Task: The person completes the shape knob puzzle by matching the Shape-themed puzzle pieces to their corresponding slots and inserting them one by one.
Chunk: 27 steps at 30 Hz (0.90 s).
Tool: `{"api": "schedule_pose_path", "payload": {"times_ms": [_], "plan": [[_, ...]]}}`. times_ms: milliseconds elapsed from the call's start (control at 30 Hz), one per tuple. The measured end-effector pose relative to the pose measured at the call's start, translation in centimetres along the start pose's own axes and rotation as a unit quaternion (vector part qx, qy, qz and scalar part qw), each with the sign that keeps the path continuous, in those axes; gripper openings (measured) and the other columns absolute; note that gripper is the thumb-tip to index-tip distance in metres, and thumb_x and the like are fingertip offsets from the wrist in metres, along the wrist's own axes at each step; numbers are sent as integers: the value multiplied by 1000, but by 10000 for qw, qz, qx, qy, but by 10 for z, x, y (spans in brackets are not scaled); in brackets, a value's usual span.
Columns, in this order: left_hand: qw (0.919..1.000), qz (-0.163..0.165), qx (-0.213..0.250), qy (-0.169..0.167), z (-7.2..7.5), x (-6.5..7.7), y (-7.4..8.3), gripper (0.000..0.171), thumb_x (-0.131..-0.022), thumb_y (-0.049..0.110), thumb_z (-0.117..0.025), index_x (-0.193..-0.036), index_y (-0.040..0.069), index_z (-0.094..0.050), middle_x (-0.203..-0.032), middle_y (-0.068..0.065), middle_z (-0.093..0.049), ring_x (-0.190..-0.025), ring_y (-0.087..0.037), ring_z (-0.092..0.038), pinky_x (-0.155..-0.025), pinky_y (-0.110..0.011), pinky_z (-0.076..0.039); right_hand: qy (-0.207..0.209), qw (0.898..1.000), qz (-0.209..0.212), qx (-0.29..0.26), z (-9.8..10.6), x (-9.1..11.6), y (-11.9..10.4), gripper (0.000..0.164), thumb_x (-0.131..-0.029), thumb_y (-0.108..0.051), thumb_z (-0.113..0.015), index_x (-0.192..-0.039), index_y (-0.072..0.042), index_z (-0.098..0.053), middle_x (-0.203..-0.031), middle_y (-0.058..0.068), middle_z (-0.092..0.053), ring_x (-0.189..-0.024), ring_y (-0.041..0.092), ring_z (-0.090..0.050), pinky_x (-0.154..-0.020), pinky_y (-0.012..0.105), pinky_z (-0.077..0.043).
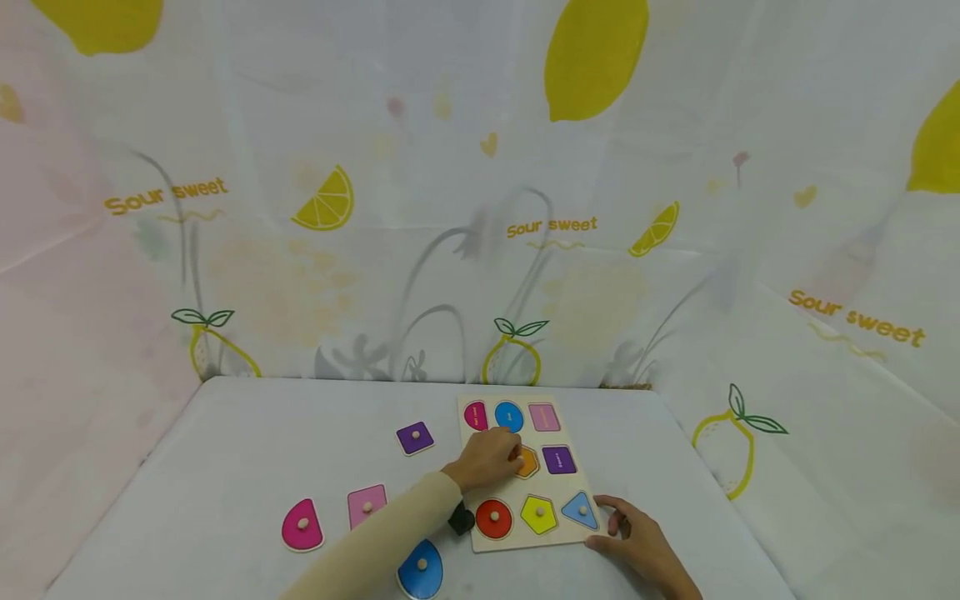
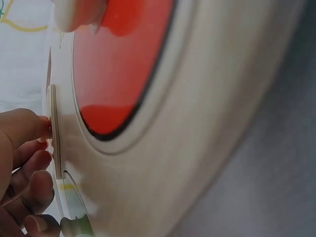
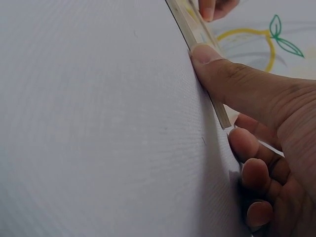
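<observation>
A wooden knob puzzle board [image 1: 517,540] lies at the middle right of the table. Over its middle row, my left hand [image 1: 486,458] pinches an orange hexagon piece [image 1: 529,463] at its slot. Seen from the left wrist, the piece's edge [image 2: 55,138] stands slightly above the board. My right hand [image 1: 637,537] grips the board's near right corner, thumb [image 3: 206,53] on the near edge and fingers round the side. A red circle [image 1: 492,527], a yellow pentagon [image 1: 538,523] and a blue triangle [image 1: 579,515] sit in the near row's slots.
Left of the board lie a purple square [image 1: 408,442], a magenta half circle [image 1: 300,537], a pink square [image 1: 367,493] partly behind the left sleeve [image 1: 375,542], and a blue oval [image 1: 420,583]. A lemon-print curtain [image 1: 420,292] hangs behind the table.
</observation>
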<state>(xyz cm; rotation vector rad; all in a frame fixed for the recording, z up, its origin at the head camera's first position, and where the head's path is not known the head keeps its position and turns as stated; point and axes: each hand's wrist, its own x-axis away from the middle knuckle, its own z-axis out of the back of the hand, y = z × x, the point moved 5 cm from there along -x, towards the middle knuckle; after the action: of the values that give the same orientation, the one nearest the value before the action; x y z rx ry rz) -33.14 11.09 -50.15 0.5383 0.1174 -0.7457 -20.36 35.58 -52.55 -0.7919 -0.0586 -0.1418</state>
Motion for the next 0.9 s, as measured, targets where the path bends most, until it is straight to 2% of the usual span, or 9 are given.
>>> {"api": "schedule_pose_path", "payload": {"times_ms": [267, 533, 733, 900], "plan": [[9996, -163, -181, 108, 0, -6, 4, 9, -92, 18, -75, -88, 12, -70, -77, 8, -57, -72, -6, -50, -63, -18, -44, 53, 10000, -13, 19, 1, -1, -1, 74, -71, -33, -95, -133, -9, -65, -84, 0, -52, -75, 17, -45, -63, 27, -35], [9997, -111, -234, -7, -3, -3, 3, 9, -93, 19, -76, -90, 11, -71, -79, 6, -59, -73, -6, -51, -65, -18, -46, 4, 10000, -9, -56, -3, -1, 3, 74, -71, -35, -95, -134, -9, -65, -85, 0, -52, -76, 17, -45, -62, 27, -35], [9996, -136, -267, -12, 0, -4, 5, 8, -93, 18, -76, -91, 11, -72, -81, 5, -60, -75, -7, -52, -65, -19, -46, 70, 9999, -111, -43, -2, -2, 5, 74, -70, -35, -95, -133, -10, -66, -84, 1, -52, -76, 18, -46, -61, 26, -36], [9995, -98, -248, -161, -1, -4, 4, 9, -94, 21, -76, -95, 12, -73, -83, 6, -61, -77, -6, -52, -67, -19, -47, 68, 9999, -139, -26, -1, -2, 4, 74, -70, -33, -95, -134, -9, -66, -85, 1, -52, -77, 17, -46, -62, 27, -36]]}}
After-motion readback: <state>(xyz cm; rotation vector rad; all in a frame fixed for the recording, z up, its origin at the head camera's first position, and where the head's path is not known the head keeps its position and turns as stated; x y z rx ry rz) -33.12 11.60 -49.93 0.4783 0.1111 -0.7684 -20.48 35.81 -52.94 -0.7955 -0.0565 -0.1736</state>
